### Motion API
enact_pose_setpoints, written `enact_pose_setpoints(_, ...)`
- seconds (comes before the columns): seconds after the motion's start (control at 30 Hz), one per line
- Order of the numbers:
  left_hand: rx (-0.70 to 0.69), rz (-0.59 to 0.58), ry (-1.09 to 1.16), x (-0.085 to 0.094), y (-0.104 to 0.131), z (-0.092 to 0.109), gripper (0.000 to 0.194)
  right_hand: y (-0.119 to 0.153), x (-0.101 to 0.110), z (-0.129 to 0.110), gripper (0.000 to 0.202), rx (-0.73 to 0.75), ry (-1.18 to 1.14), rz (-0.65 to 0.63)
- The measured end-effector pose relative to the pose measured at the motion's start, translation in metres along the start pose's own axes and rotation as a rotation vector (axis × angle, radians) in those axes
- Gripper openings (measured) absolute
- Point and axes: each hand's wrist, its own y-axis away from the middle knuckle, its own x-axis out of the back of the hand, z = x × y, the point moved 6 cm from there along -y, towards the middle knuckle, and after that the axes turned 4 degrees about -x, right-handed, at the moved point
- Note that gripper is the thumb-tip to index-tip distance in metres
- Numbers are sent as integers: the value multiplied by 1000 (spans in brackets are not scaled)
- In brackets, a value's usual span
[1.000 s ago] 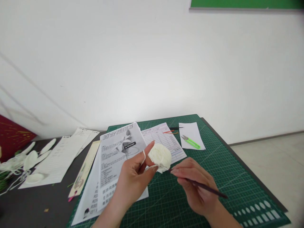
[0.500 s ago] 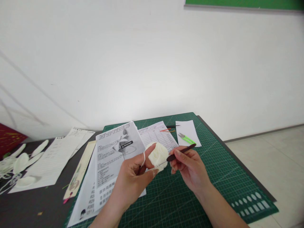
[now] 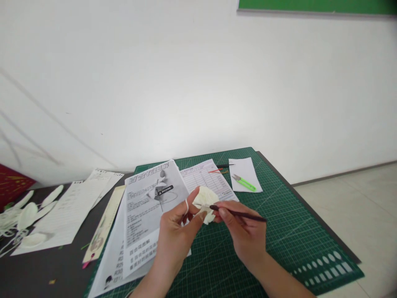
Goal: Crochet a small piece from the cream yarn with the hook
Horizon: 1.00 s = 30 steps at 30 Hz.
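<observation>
My left hand (image 3: 176, 229) pinches a cream-white crocheted piece (image 3: 205, 195) between thumb and fingers, and a strand of white yarn (image 3: 186, 205) loops over the index finger. In my right hand (image 3: 246, 236) is a crochet hook (image 3: 248, 215) with a dark brown handle, held much like a pen. Its thin metal shaft lies across the piece, pointing left toward my left fingertips. The hook's tip is too small to make out. Both hands are above the green cutting mat (image 3: 288, 231).
Green thread snips (image 3: 245, 183) lie on a white paper (image 3: 245, 163) at the back right. Printed pattern sheets (image 3: 142, 215) and a form (image 3: 214, 178) cover the mat's left and back. Farther left are a beige ruler-like strip (image 3: 107, 219), handwritten sheets (image 3: 71, 207) and several white crocheted petals (image 3: 27, 215).
My right hand has turned, so the hook's handle now slopes down to the right instead of up. The hook's shaft has moved up and left across the piece, which has tilted.
</observation>
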Motion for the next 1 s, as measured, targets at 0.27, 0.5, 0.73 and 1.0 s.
enact_pose_setpoints(0.27,356,-190,470,-9,0,-4,48,10,-10,-30,41,486,275,-208)
enact_pose_setpoints(0.5,400,-332,374,-4,1,0,48,-2,-4,-2,19,-68,-187,-136)
enact_pose_setpoints(0.73,383,-432,315,1,-3,4,46,-2,0,8,10,-196,-306,-144)
enact_pose_setpoints(1.0,424,-464,324,2,-2,7,41,-5,5,10,6,-267,-386,-98)
